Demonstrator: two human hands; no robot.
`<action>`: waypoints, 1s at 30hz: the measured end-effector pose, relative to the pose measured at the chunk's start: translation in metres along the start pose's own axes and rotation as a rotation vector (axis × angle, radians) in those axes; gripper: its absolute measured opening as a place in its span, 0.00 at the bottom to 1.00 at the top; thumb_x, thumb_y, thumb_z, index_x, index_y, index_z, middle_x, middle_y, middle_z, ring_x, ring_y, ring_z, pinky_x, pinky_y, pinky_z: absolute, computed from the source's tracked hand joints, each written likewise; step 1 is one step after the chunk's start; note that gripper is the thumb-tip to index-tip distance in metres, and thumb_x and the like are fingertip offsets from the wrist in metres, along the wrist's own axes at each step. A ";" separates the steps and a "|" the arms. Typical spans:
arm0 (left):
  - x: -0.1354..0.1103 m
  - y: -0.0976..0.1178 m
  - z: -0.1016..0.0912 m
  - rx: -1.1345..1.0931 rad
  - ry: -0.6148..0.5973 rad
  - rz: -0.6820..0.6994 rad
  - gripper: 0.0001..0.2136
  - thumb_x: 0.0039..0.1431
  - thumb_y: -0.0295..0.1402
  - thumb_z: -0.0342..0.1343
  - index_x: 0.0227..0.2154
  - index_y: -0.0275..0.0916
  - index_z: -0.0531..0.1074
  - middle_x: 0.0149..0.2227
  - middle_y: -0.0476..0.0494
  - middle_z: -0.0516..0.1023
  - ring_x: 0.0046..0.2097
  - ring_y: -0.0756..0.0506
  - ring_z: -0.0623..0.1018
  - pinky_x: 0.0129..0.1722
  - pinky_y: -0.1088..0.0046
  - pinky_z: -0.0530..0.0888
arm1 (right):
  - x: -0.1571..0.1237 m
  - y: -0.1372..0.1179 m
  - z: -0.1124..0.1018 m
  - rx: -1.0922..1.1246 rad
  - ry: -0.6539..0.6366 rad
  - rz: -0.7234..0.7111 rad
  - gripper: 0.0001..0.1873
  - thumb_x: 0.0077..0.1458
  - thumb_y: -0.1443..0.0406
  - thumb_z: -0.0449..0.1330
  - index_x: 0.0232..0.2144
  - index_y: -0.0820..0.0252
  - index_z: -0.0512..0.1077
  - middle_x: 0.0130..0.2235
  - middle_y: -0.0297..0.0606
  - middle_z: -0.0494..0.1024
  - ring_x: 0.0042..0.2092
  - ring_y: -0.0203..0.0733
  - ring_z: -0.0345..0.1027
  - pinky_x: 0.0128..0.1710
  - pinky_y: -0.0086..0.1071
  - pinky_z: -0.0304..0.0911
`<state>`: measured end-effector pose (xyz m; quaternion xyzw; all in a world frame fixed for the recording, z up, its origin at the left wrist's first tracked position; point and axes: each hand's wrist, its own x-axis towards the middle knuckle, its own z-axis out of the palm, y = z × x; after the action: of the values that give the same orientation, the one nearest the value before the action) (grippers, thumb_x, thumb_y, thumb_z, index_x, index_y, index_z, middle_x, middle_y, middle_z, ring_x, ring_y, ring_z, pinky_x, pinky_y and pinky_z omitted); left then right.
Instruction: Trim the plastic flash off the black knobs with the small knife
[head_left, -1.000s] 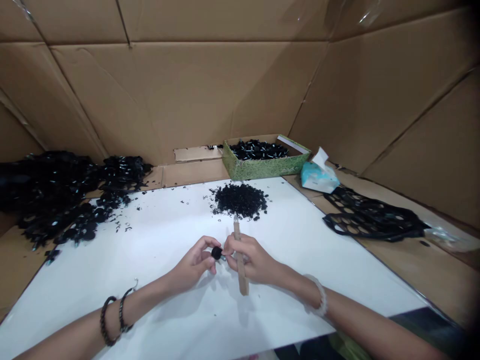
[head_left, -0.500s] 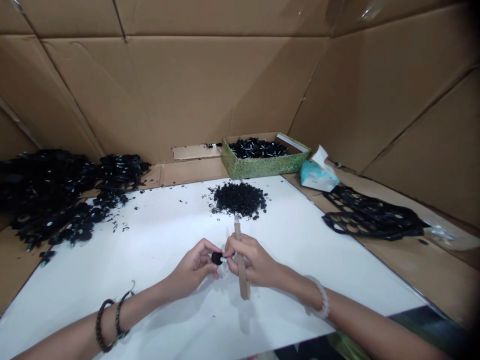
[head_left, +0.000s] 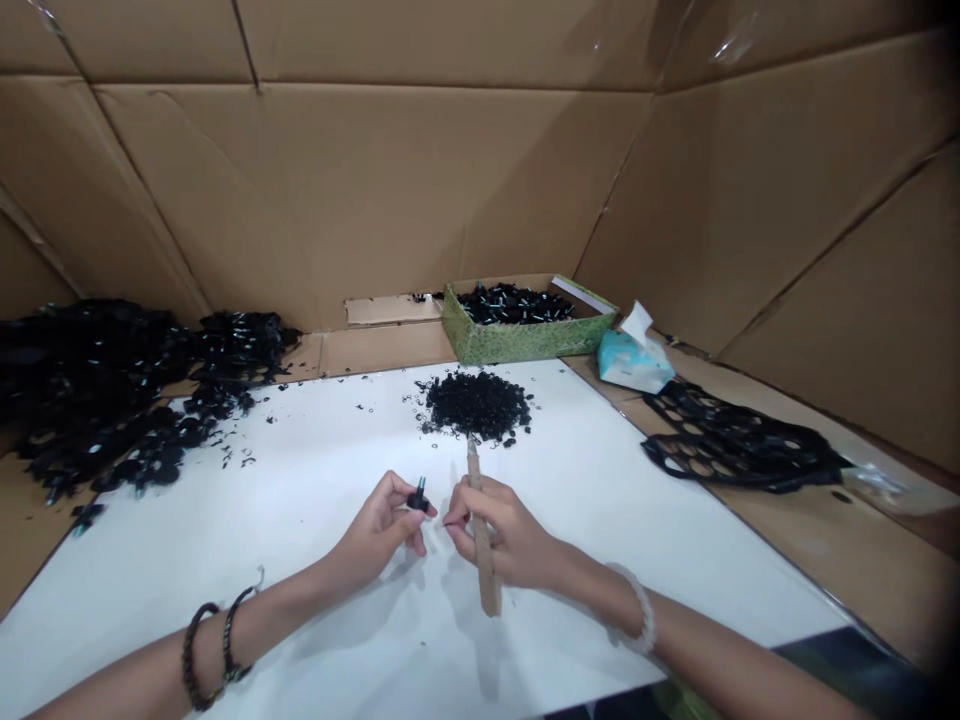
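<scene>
Left hand closed in a pinch: thumb and fingertips grip a small black part from the side, a short metal-tipped stem standing up from it; material of the part too small to tell. Right hand clenched around a flat wooden stick, held upright and slightly tilted, its upper tip reaching toward the base of the pile. The two hands are near each other but not touching, the small black part just beside the right hand's fingertips. Both hands are above a white sheet laid on the desk, which is lined with brown cardboard. Directly ahead on the sheet is a heap of small black pieces, with loose bits scattered around its edge. Beyond it, a green patterned box holds black parts with silver stems. To the right are a pale blue tissue pack and a black punched web full of holes, lying on the cardboard. At far left lies a larger mass of black punched scrap, overlapping the sheet's edge. Left wrist carries two dark bands; right wrist carries a pale beaded bracelet. Cardboard walls surround the desk.
</scene>
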<state>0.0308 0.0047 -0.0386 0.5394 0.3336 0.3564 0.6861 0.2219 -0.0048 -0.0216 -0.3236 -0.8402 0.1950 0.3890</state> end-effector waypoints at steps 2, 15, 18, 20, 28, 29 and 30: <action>0.000 0.001 0.000 -0.002 -0.009 0.011 0.15 0.54 0.44 0.55 0.34 0.41 0.58 0.36 0.47 0.72 0.24 0.54 0.72 0.32 0.72 0.67 | 0.001 0.000 -0.003 -0.051 0.073 -0.063 0.04 0.51 0.70 0.53 0.30 0.57 0.65 0.26 0.34 0.71 0.28 0.37 0.63 0.29 0.32 0.59; -0.003 0.002 0.000 0.044 0.020 0.014 0.13 0.57 0.41 0.53 0.42 0.42 0.63 0.38 0.48 0.66 0.26 0.54 0.71 0.36 0.70 0.67 | 0.007 0.025 -0.039 -0.255 0.508 0.156 0.22 0.63 0.62 0.37 0.57 0.57 0.55 0.33 0.40 0.75 0.30 0.41 0.66 0.36 0.39 0.59; -0.002 0.000 -0.001 0.039 0.018 0.010 0.12 0.58 0.40 0.52 0.42 0.42 0.63 0.38 0.48 0.67 0.27 0.54 0.71 0.36 0.71 0.67 | 0.001 0.011 -0.024 -0.266 0.355 -0.183 0.18 0.60 0.65 0.39 0.46 0.58 0.64 0.28 0.37 0.73 0.26 0.40 0.64 0.32 0.38 0.56; -0.002 -0.002 -0.002 0.034 0.017 0.015 0.11 0.58 0.40 0.52 0.41 0.41 0.63 0.37 0.48 0.67 0.27 0.53 0.70 0.36 0.71 0.66 | -0.001 0.004 -0.016 -0.310 0.226 -0.373 0.14 0.56 0.68 0.42 0.39 0.59 0.65 0.27 0.37 0.73 0.24 0.39 0.62 0.29 0.37 0.54; 0.000 -0.008 -0.004 0.054 0.028 0.005 0.12 0.60 0.41 0.49 0.41 0.40 0.61 0.36 0.47 0.70 0.26 0.54 0.71 0.36 0.71 0.65 | -0.003 0.002 -0.005 -0.430 0.160 -0.582 0.09 0.45 0.74 0.44 0.28 0.59 0.60 0.19 0.33 0.66 0.20 0.36 0.50 0.25 0.33 0.45; 0.000 -0.008 -0.004 0.054 0.026 0.008 0.12 0.60 0.41 0.49 0.41 0.39 0.61 0.35 0.48 0.70 0.26 0.54 0.70 0.36 0.71 0.65 | -0.003 0.002 -0.004 -0.446 0.150 -0.594 0.09 0.43 0.75 0.45 0.28 0.60 0.60 0.19 0.33 0.65 0.20 0.36 0.50 0.24 0.33 0.45; 0.000 -0.008 -0.004 0.055 0.026 0.011 0.12 0.60 0.41 0.49 0.42 0.39 0.61 0.35 0.48 0.70 0.26 0.54 0.70 0.36 0.71 0.65 | -0.003 0.001 -0.004 -0.460 0.135 -0.603 0.09 0.42 0.75 0.45 0.27 0.60 0.60 0.18 0.33 0.65 0.20 0.36 0.50 0.24 0.33 0.44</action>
<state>0.0286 0.0052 -0.0474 0.5554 0.3493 0.3577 0.6646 0.2272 -0.0059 -0.0209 -0.1532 -0.8920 -0.1435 0.4004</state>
